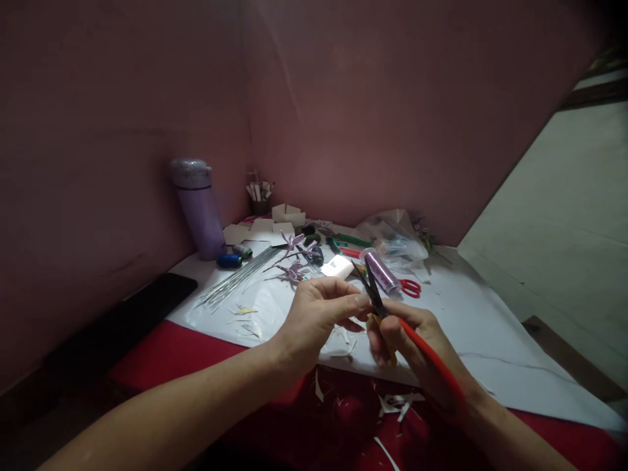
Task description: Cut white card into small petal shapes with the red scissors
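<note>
My right hand (pixel 412 333) is closed round a pair of scissors (pixel 426 353) with orange-red handles; their dark blades point up and away, slightly apart. Some small yellowish piece shows by its fingers. Close against the blades, my left hand (pixel 324 311) has thumb and fingers pinched together, and what lies between them is too small to make out. Beyond the hands, purple flowers (pixel 294 242) on thin stems lie on the white sheet (pixel 481 314). Pale cut scraps (pixel 397 402) are scattered on the red cloth (pixel 343 418) below.
A purple bottle (pixel 201 216) stands at the left beside blue thread (pixel 229 260) and a bundle of wires (pixel 240 278). Farther back are a glitter tube (pixel 380 269), red-handled scissors (pixel 411 288), a plastic bag (pixel 392 239) and a pen cup (pixel 260 199). A dark flat object (pixel 161 294) lies left.
</note>
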The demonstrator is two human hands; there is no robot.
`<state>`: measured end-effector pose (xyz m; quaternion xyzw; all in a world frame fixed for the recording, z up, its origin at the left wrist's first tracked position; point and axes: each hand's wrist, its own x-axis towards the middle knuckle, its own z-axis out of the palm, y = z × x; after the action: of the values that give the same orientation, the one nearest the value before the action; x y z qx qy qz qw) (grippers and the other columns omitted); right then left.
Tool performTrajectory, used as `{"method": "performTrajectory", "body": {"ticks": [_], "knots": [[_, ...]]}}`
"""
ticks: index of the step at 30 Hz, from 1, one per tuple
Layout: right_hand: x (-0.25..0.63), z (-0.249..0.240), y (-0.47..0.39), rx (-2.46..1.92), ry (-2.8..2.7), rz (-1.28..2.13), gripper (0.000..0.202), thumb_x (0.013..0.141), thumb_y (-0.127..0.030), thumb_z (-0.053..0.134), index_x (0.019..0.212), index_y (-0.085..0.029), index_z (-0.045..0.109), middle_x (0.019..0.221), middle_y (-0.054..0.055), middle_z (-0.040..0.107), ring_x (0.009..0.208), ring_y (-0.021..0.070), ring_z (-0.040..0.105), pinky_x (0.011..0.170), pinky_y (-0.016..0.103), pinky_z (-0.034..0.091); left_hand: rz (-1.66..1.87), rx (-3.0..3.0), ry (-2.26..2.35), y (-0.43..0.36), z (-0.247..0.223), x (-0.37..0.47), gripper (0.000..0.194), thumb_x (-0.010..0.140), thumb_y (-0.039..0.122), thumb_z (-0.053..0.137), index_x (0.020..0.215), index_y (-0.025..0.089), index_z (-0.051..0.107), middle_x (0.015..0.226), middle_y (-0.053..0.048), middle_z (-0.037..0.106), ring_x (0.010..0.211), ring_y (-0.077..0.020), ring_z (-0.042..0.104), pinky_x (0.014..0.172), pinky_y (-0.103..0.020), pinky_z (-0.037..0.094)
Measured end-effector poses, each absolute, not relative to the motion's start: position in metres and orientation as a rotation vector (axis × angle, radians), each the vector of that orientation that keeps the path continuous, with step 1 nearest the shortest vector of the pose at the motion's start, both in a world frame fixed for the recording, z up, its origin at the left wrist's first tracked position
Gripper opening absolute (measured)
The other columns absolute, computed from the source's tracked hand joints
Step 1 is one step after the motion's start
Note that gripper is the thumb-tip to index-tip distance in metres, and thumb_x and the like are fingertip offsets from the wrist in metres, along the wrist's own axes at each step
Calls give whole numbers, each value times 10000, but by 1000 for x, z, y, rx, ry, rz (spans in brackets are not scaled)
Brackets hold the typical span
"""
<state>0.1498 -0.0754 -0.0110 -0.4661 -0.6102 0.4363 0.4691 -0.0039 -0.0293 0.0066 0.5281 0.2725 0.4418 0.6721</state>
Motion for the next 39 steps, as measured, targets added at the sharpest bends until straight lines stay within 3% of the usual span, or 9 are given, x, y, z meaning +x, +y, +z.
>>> {"method": "performTrajectory", "body": {"ticks": [4, 9, 29, 39], "knots": [[144, -12, -79, -1121, -1469, 1121, 516, 740, -661, 530, 884, -166, 562, 532, -44, 444, 439, 96, 409, 423, 227, 373, 1000, 1228, 629, -29, 6, -4, 112, 714, 220, 633, 642, 135, 629, 624, -35, 629, 573, -105, 536, 483, -213, 349], [141, -15, -80, -1146, -1478, 1120, 484, 749, -664, 514, 807, -184, 538, 541, -45, 407, 434, 93, 379, 394, 217, 342, 980, 1239, 664, -30, 8, -4, 122, 707, 210, 622, 614, 134, 601, 557, -22, 592, 516, -86, 476, 455, -213, 277], [143, -26, -80, -1142, -1422, 1182, 447, 776, -613, 531, 866, -176, 553, 483, -75, 350, 383, 60, 285, 356, 187, 253, 964, 1152, 694, -31, 7, -1, 87, 645, 172, 611, 588, 118, 572, 545, -22, 578, 504, -98, 519, 452, -204, 390], [141, -26, -78, -1111, -1390, 1182, 366, 790, -556, 564, 797, -190, 560, 505, -79, 274, 412, 54, 219, 365, 181, 189, 961, 1134, 692, -30, 7, -1, 94, 643, 168, 622, 585, 117, 568, 537, -15, 568, 500, -101, 528, 448, -211, 411]]}}
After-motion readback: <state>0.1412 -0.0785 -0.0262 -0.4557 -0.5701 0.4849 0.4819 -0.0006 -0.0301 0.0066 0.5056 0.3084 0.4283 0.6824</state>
